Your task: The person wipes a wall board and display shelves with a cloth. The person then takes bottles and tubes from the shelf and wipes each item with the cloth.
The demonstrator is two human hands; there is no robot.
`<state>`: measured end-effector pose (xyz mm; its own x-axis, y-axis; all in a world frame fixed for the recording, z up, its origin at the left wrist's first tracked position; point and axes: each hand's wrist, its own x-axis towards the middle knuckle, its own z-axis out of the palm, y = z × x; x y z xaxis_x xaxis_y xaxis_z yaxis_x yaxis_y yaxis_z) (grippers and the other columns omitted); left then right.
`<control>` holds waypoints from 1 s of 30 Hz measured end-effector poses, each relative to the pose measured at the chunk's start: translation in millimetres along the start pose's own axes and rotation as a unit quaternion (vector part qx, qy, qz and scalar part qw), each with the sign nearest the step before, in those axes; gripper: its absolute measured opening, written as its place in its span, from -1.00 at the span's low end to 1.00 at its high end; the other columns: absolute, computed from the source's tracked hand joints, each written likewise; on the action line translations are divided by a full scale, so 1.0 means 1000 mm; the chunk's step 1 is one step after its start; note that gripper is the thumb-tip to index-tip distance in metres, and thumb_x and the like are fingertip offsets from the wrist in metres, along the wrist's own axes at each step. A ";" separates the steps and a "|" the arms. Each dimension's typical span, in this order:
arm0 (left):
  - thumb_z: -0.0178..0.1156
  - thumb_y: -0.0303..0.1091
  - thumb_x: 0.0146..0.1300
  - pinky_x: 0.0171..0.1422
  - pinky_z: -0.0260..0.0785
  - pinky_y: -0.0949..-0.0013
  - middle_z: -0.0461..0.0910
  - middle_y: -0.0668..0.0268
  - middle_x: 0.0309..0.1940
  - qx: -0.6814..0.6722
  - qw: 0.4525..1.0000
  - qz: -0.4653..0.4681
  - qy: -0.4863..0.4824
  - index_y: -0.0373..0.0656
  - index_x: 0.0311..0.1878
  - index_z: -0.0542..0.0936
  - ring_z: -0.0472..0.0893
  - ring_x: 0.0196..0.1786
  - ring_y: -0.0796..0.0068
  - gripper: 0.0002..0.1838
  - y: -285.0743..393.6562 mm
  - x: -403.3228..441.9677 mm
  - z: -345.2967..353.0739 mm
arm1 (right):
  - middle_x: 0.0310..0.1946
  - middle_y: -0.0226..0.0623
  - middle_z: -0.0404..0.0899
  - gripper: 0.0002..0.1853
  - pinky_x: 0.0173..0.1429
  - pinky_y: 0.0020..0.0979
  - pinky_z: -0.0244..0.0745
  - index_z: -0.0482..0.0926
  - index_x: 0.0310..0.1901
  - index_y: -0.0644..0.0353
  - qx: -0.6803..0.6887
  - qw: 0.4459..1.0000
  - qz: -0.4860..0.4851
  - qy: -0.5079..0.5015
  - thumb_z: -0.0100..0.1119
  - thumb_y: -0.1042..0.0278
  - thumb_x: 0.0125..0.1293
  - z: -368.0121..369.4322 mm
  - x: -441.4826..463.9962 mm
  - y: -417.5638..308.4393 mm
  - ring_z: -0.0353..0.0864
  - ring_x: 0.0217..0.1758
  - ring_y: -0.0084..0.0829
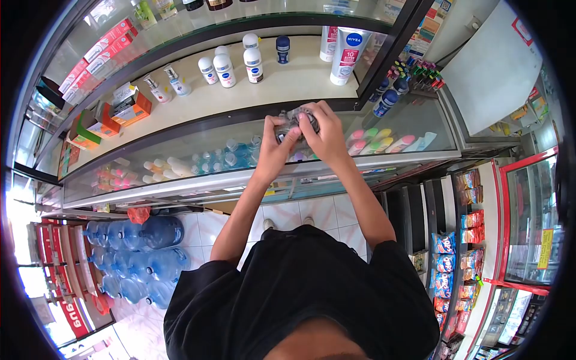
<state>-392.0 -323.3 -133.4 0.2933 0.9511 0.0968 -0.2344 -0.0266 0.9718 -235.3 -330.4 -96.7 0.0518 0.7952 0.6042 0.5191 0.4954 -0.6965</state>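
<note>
Both hands meet over the front edge of a glass display case. Between them is a small crumpled grey bundle (295, 114), perhaps thin plastic or cloth; I cannot make out its kind. My left hand (276, 147) is closed on its left side, thumb pressed inward. My right hand (326, 132) curls round the right side, with its thumb across the front. On the shelf just beyond stand white roll-on deodorants (224, 71) and a dark blue roll-on (282, 50). A white Nivea tube (348, 57) stands upright farther right.
Bottles with blue liquid (234, 157) sit behind the lower glass. Orange boxes (131, 108) and pink-white cartons (108, 45) are at the left. Large blue water jugs (135, 264) cover the floor at left. Snack packets (444, 264) hang at right, near a red-framed cabinet (501, 222).
</note>
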 end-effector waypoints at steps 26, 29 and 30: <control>0.25 -0.53 0.43 0.26 0.41 0.36 0.57 0.25 0.09 0.025 0.994 0.087 -0.055 -0.12 0.52 0.21 0.54 0.13 0.49 -0.33 0.010 0.007 0.006 | -0.10 -0.26 0.64 -0.77 0.14 -0.39 0.48 0.55 0.06 0.29 0.222 0.964 0.126 0.067 0.08 0.32 0.56 0.012 0.006 0.010 0.58 -0.03 -0.48; 0.22 -0.51 0.47 0.20 0.40 0.41 0.56 0.26 0.02 -0.018 0.994 0.103 0.012 -0.08 0.57 0.18 0.52 0.06 0.53 -0.31 0.011 0.015 0.007 | 0.00 -0.12 0.64 -0.73 0.17 -0.32 0.48 0.58 0.12 0.25 0.076 0.997 0.001 0.031 0.18 0.43 0.43 0.009 -0.004 0.004 0.63 0.09 -0.32; 0.21 -0.50 0.48 0.21 0.39 0.41 0.56 0.26 0.02 -0.019 0.994 0.104 0.031 -0.06 0.58 0.17 0.52 0.06 0.53 -0.32 0.015 0.017 0.002 | -0.01 -0.16 0.63 -0.74 0.17 -0.35 0.47 0.58 0.11 0.26 0.072 0.997 0.006 0.016 0.18 0.44 0.43 0.009 -0.011 0.003 0.61 0.07 -0.39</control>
<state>-388.4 -308.8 -116.4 0.1784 0.9434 0.2795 -0.3198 -0.2131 0.9232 -242.1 -334.7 -109.1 0.0866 0.7910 0.6057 0.3899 0.5325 -0.7512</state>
